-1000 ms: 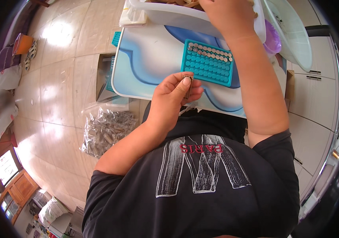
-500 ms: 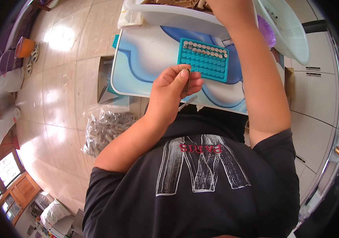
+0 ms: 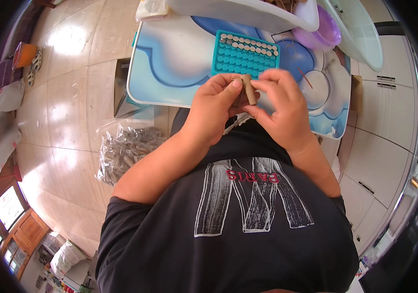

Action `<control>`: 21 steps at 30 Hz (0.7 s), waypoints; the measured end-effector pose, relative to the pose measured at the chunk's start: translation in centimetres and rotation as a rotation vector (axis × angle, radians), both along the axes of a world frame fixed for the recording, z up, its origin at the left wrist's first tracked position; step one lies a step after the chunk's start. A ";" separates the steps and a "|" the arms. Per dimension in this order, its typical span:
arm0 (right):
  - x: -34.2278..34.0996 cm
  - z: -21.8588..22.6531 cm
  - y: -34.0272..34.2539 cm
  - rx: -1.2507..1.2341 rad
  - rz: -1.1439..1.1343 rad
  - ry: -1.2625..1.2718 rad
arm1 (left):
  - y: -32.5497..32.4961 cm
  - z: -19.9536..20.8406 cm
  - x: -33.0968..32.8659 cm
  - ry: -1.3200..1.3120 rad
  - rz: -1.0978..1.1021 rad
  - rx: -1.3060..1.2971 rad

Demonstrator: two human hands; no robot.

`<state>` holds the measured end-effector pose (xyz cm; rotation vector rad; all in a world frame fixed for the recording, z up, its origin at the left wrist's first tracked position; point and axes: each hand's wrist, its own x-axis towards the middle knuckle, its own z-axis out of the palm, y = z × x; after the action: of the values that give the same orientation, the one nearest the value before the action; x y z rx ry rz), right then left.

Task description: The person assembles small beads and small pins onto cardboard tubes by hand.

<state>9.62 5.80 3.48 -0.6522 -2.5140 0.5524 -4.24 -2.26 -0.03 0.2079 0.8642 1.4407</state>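
the person's left hand (image 3: 211,110) has its thumb clamped against the fingers on a flat brown piece (image 3: 237,101), mostly hidden by the grip. a tan tube (image 3: 249,90) stands nearly upright beside it, just in front of the near edge of the teal tray. the right hand (image 3: 287,112) is curled at the tube's right side, its fingers parted, with the index near the wall and the thumb near the lower end; whether they are clamped on the tube cannot be told.

for this close two-handed handling, a steady left pinch would likely serve best, with the right fingers meeting the tube on opposite sides and pressing lightly, since it looks like paperboard and may dent. keeping the wrists low and the tube clear of the tray should avoid knocking its contents.

the teal tray (image 3: 214,62) rests on the blue-and-white surface (image 3: 167,53); its two far rows carry round pale-topped pieces (image 3: 248,44), and the nearer rows show bare teal rounds. beyond it, a white bin (image 3: 248,17) contains brown pieces (image 3: 287,4), partly cut off. a purple basin (image 3: 327,31) sits beside the bin. on the floor, a clear plastic bag (image 3: 126,154) is full of brownish-grey pieces.
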 end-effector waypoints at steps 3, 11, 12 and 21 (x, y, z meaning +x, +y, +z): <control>0.8 -0.9 0.4 -0.211 -0.001 0.064 | 0.0 0.5 0.7 0.014 -0.047 -0.063; 1.5 -0.5 -0.7 -0.254 -0.032 0.057 | 0.0 0.5 1.4 0.003 -0.107 -0.082; 1.4 -0.7 -0.9 -0.237 -0.028 0.058 | 0.0 0.6 1.4 -0.013 -0.103 -0.095; 1.0 -1.4 -1.1 -0.201 -0.031 0.064 | -0.2 -0.1 1.5 -0.095 -0.100 -0.040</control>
<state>10.59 4.68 2.12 -0.7331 -2.4043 0.8086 -2.71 -2.45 -0.15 0.1493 0.7942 1.3283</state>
